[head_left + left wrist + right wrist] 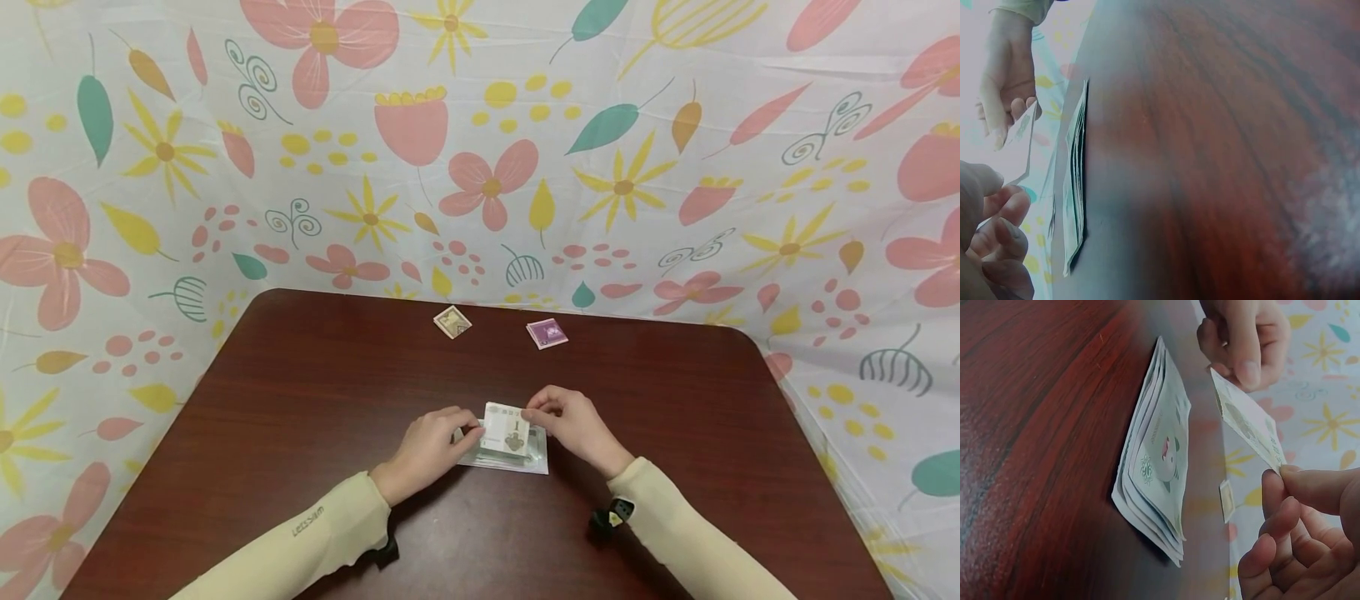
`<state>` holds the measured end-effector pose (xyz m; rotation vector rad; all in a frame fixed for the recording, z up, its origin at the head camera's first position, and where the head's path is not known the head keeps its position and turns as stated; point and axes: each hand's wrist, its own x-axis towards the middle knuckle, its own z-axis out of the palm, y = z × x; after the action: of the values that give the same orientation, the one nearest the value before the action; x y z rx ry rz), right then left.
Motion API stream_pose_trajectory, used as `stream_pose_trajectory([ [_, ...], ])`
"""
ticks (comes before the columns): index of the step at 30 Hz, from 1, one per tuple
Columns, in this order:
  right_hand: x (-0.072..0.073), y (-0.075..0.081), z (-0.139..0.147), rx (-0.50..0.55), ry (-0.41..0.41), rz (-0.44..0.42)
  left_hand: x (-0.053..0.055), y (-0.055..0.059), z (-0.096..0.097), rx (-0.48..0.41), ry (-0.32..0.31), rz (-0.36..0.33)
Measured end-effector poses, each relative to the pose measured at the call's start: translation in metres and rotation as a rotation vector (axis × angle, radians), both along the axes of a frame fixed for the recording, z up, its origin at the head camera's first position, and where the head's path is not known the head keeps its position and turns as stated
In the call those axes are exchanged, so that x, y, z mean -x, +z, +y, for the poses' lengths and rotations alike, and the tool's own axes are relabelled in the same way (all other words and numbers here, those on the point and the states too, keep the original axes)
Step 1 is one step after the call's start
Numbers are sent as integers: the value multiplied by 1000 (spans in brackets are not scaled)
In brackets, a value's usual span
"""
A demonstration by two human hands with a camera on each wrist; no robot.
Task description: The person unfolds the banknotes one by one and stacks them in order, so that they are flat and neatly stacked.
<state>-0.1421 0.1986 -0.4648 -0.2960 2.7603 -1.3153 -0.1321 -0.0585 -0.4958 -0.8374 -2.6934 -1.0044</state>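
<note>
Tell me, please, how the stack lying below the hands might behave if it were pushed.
The stack would probably slide apart, since its edges look loose and separated. It also seems light and bendable, being thin-layered and slightly curved.

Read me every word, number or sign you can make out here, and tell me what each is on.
"Lets…": left sleeve; the remaining letters are unclear.
"1", or possibly a capital I: held paper.
Too small or blurred to read: the held paper's other print, and any on the paper stack, yellowish card and purple card.
</note>
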Motion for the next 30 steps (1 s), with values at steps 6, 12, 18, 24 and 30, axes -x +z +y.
stream_pose_trajectory([
  [6,0,2,-3,1,10,11,1,1,1,7,-11,4],
  [12,0,3,-5,-7,-7,2,2,1,2,30,1,43],
  [18,1,4,-5,-6,-22,-18,2,0,2,58,19,112],
  [24,1,4,-5,3,-25,-13,1,3,3,72,10,189],
  [30,1,4,-5,12,-20,-9,3,5,3,8,0,94],
])
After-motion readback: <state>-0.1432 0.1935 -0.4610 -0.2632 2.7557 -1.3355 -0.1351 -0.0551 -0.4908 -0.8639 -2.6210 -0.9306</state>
